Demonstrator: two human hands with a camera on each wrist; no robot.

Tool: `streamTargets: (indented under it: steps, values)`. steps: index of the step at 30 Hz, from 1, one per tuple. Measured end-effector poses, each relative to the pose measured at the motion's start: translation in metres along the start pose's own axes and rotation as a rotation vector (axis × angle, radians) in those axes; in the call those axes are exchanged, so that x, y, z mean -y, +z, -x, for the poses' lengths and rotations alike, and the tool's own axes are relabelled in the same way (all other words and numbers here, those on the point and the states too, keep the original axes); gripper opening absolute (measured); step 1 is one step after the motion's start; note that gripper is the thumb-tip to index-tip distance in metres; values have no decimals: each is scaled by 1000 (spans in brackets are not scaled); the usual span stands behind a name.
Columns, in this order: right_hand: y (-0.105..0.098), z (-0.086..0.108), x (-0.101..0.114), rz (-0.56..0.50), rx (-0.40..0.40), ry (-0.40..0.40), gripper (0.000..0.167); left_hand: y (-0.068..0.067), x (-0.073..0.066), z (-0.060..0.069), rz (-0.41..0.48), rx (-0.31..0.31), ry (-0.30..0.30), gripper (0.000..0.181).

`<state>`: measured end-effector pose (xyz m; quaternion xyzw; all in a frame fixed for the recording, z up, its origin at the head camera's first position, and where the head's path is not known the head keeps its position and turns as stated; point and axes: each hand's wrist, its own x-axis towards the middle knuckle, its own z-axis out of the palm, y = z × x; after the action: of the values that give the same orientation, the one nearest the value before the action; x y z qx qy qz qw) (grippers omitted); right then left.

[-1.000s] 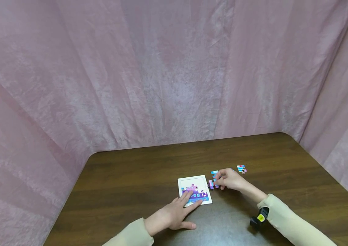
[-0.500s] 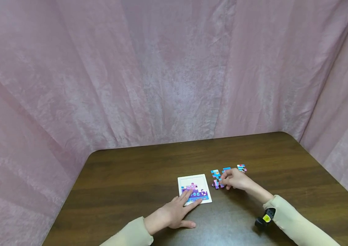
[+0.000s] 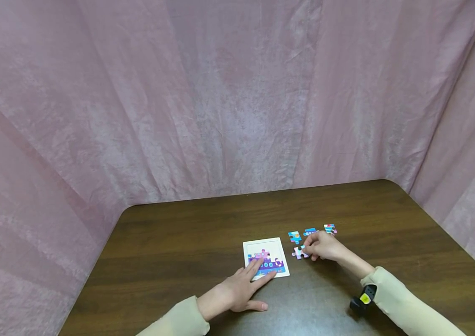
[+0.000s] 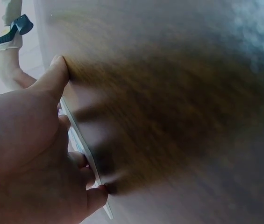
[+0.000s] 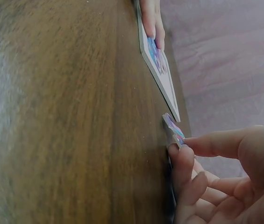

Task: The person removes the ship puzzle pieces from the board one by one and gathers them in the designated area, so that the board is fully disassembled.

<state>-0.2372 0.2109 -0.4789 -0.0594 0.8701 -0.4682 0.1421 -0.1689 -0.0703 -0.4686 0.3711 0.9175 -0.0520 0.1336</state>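
Note:
A white-framed puzzle board lies on the table, its lower part filled with a purple and pink boat picture. My left hand rests with spread fingers on its lower left part; the left wrist view shows this hand at the board's edge. Right of the board, my right hand pinches a pink and blue puzzle piece between thumb and finger. In the right wrist view the piece is tilted near a corner of the board, apart from it.
Behind the pinched piece lie a blue piece, another blue piece partly behind the right hand, and a striped piece. The brown table ends at a pink curtain. A black wrist camera is on the right wrist.
My right hand has moved right, away from the board, with the pinched piece, which now shows a lighter, differently turned pattern. The loose pieces behind are more visible. My left hand has stayed put.

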Motion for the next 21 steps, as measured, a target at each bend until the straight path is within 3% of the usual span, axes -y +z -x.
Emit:
streamTargets:
  steps: [9,16,21]
  values:
    - [0,0,1,61,-19,-23,15,0,0,1,21,-3,4,75]
    - [0,-2,0,175,-75,-73,17,0,0,0,17,4,-5,77]
    - [0,-1,2,242,-108,-67,18,0,0,0,18,3,-4,77]
